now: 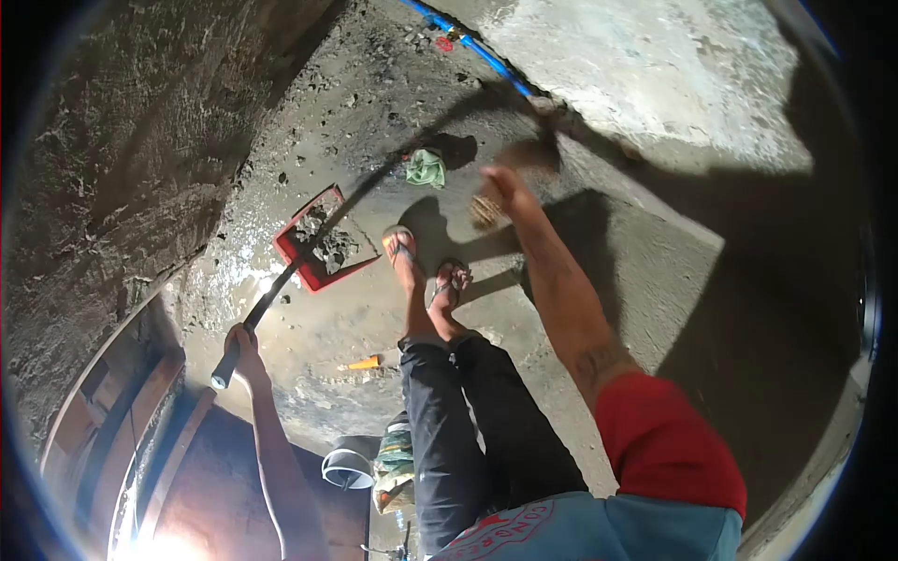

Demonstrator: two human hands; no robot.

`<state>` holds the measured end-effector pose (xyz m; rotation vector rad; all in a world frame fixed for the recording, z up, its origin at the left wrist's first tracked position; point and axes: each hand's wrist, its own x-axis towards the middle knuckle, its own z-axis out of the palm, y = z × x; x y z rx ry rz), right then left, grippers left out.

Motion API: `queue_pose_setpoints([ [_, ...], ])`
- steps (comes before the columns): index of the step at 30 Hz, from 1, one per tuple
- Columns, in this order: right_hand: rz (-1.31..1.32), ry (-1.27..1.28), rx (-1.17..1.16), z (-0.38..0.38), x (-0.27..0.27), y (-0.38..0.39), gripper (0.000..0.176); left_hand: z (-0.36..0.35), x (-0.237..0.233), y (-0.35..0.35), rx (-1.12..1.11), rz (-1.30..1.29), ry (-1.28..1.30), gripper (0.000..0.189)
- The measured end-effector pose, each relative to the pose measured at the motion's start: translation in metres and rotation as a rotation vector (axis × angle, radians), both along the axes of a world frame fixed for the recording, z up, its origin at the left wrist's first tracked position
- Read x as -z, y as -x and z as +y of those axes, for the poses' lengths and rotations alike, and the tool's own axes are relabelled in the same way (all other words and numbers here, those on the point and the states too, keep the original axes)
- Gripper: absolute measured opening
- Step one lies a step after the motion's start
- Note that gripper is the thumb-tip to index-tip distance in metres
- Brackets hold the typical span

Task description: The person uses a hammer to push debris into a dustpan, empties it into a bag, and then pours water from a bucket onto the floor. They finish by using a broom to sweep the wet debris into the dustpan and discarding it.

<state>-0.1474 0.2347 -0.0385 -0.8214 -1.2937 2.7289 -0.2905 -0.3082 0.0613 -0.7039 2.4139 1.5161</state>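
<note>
At lower left, my left hand (pixel 245 357) is closed round a long dark pole (pixel 271 294), whose near end juts out below the fist. The pole slants up across a red tray (pixel 339 277) holding grey rubble (pixel 327 245); its far end is hard to tell from a shadow. My right hand (pixel 507 192) is raised right of centre, fingers curled and blurred. Beside it are a straw-coloured bristly thing (pixel 485 213) and a blurred brown shape (pixel 535 155). What this hand holds is unclear.
A green cloth (pixel 426 169) lies beyond my sandalled feet (pixel 400 245). A blue pipe (pixel 482 51) with a red valve handle (pixel 444 44) runs along the wall base. Nearer are an orange-handled tool (pixel 365 363), a bucket (pixel 347 469), a sack (pixel 394 463) and wooden boards (pixel 150 411).
</note>
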Motion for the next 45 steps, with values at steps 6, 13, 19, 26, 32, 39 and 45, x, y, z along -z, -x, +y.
queue_pose_setpoints([
  [6, -0.335, -0.104, -0.252, -0.064, 0.053, 0.180, 0.034, -0.021, 0.017, 0.007, -0.022, -0.033, 0.011, 0.025],
  [13, -0.258, -0.385, -0.068, -0.110, -0.067, 0.072, 0.056, 0.009, -0.016, 0.020, -0.060, -0.026, 0.011, 0.027],
  [19, -0.596, 0.386, 0.416, -0.034, 0.000, 0.098, 0.012, 0.018, -0.024, 0.027, 0.041, -0.042, 0.091, 0.028],
  [26, -0.537, -0.247, -0.395, -0.077, 0.063, 0.302, 0.021, 0.004, -0.022, 0.022, -0.043, -0.055, 0.024, 0.025],
  [32, -0.597, -0.667, -0.621, -0.094, -0.043, 0.169, 0.092, -0.004, -0.017, 0.028, 0.002, -0.037, -0.017, 0.023],
  [39, -0.661, -0.983, -0.717, -0.060, 0.053, 0.191, 0.063, 0.004, -0.026, 0.027, -0.019, -0.073, 0.021, 0.024],
  [45, -0.592, -0.801, -0.604, -0.051, -0.009, 0.206, 0.063, -0.008, -0.017, 0.018, -0.011, 0.008, 0.004, 0.021],
])
